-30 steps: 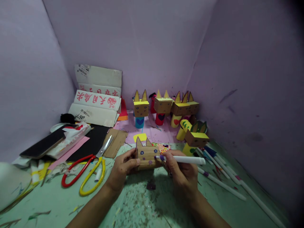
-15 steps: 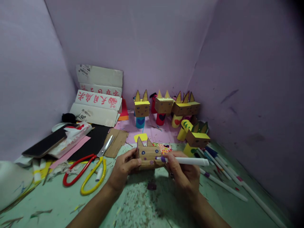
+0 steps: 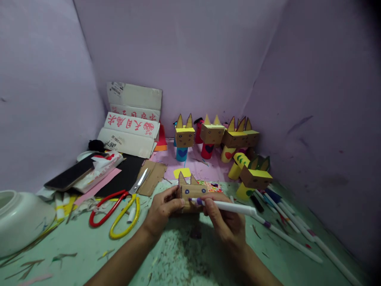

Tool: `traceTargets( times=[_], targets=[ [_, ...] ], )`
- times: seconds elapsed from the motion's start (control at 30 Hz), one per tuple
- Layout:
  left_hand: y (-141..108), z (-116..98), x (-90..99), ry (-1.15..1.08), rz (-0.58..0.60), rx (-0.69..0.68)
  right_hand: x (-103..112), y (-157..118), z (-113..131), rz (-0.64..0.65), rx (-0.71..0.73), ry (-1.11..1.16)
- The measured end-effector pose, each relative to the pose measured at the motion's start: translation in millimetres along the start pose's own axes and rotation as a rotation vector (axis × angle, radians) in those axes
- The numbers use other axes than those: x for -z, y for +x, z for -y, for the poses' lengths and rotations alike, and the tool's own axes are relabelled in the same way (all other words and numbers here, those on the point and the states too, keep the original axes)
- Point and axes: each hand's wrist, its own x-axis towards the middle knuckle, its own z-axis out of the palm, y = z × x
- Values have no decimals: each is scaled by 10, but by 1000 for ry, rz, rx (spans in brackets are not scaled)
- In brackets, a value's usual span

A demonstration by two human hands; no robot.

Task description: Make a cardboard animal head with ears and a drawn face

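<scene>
A small cardboard animal head (image 3: 195, 191) with two pointed ears and drawn purple eyes is held just above the table. My left hand (image 3: 163, 206) grips its left end, thumb in front and fingers behind. In my right hand (image 3: 228, 222) is a white marker (image 3: 235, 207) with a purple tip, which points left at the lower front of the cardboard face. Whether the tip touches the cardboard I cannot tell. Behind the head lies a yellow paper piece (image 3: 182, 172).
Several finished cardboard-headed figures (image 3: 184, 139) stand at the back. Scissors (image 3: 131, 194) with red and yellow handles lie left, near cardboard scraps (image 3: 153, 178) and a black phone-like slab (image 3: 71, 174). A white pot (image 3: 24, 222) is far left. Loose markers (image 3: 291, 238) lie right.
The marker tip has shifted left across the lower part of the cardboard face. The whole view has swung slightly left, so things sit further right. Both hands keep their holds.
</scene>
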Motion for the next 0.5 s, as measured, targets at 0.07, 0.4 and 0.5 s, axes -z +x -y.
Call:
traceTargets(
  times=[0.07, 0.4, 0.5],
  targets=[
    [-2, -3, -3, -3, 2, -3, 0, 2, 0, 7, 4, 2],
    [17, 1, 7, -5, 48, -31, -26, 3, -7, 28, 12, 6],
    [14, 4, 7, 3, 45, -33, -22, 2, -15, 15, 1, -1]
  ],
)
